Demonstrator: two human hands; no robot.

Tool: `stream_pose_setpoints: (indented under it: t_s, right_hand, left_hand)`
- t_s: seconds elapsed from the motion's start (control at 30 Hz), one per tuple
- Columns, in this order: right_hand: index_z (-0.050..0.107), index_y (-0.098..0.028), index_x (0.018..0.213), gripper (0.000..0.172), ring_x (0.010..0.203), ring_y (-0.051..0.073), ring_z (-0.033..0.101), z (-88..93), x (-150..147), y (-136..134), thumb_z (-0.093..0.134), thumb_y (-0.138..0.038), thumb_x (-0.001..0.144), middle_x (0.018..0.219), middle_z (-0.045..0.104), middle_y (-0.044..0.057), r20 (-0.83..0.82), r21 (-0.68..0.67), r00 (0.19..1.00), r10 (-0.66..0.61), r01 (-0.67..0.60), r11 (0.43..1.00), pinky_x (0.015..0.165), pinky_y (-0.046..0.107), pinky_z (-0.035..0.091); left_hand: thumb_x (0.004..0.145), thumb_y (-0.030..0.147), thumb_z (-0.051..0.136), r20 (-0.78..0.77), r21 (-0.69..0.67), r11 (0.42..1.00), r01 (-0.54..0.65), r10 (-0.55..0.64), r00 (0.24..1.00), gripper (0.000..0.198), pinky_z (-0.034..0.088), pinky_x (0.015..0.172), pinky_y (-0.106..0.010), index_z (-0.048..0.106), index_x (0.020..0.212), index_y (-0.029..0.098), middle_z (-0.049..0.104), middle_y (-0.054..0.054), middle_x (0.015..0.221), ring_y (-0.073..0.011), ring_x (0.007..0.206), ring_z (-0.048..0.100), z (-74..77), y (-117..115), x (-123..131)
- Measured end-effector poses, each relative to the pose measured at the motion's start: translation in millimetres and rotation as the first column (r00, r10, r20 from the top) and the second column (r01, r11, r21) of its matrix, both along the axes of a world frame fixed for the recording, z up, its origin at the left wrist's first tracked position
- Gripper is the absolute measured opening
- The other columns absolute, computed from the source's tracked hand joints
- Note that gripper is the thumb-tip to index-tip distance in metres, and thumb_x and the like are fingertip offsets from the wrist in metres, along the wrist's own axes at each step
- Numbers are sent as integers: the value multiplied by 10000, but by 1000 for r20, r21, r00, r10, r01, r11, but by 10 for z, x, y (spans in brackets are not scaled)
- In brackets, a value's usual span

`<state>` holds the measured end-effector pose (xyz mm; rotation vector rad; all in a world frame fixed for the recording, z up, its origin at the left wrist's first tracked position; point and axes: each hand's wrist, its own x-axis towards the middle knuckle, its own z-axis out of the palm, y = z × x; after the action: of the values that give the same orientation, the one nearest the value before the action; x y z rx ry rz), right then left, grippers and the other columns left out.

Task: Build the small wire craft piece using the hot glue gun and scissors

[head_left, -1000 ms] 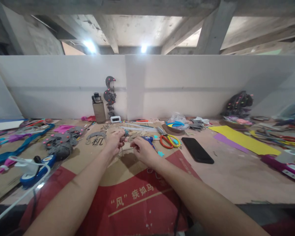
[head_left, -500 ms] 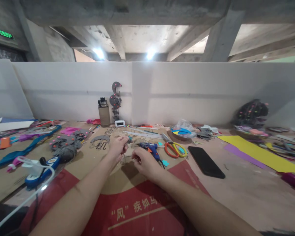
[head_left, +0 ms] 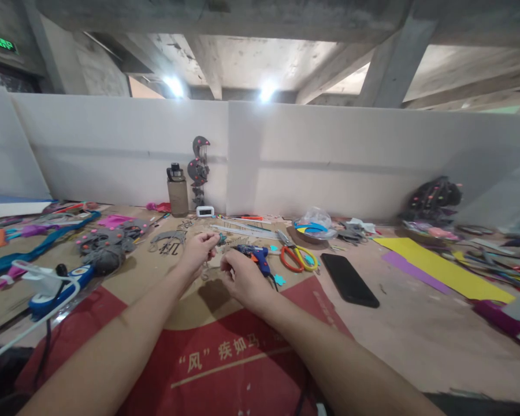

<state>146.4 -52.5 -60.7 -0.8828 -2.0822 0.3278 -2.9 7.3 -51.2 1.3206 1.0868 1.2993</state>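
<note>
My left hand (head_left: pixel 198 253) is closed in a pinch on a small teal piece (head_left: pixel 222 238) at its fingertips; its exact kind is too small to tell. A thin grey strand (head_left: pixel 205 273) hangs below these fingers. Close by on the right, my right hand (head_left: pixel 245 276) has its fingers curled together, and whatever they may hold cannot be made out. Just beyond that hand lies a blue glue gun (head_left: pixel 262 260). Scissors (head_left: pixel 298 259) with red and yellow handles rest to its right, near a teal paper cutout (head_left: pixel 279 280).
Red-and-brown cardboard (head_left: pixel 212 346) covers the table under my arms. A black phone (head_left: pixel 349 280) lies at right, with yellow paper (head_left: pixel 437 266) farther over. A bottle (head_left: pixel 177 193) and small clock (head_left: pixel 205 211) stand at the back. On the left is a blue power strip (head_left: pixel 63 292).
The view has shifted slightly, so the table things sit a little farther left. Both hands keep nearly the same pose, close together, with the teal piece still in the left fingertips.
</note>
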Motion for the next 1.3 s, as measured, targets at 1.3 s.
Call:
stream_pose_setpoints:
  t_s: [1.3]
  right_hand:
    - [629, -167, 694, 110, 540, 170, 566, -4, 710, 474, 631, -268, 649, 565, 605, 32, 349, -463, 807, -476, 591, 661, 474, 241, 368]
  left_hand:
    - [567, 350, 795, 263, -17, 999, 44, -38, 964, 320, 94, 375, -187, 640, 731, 122, 431, 58, 521, -22, 407, 266, 128, -84, 80]
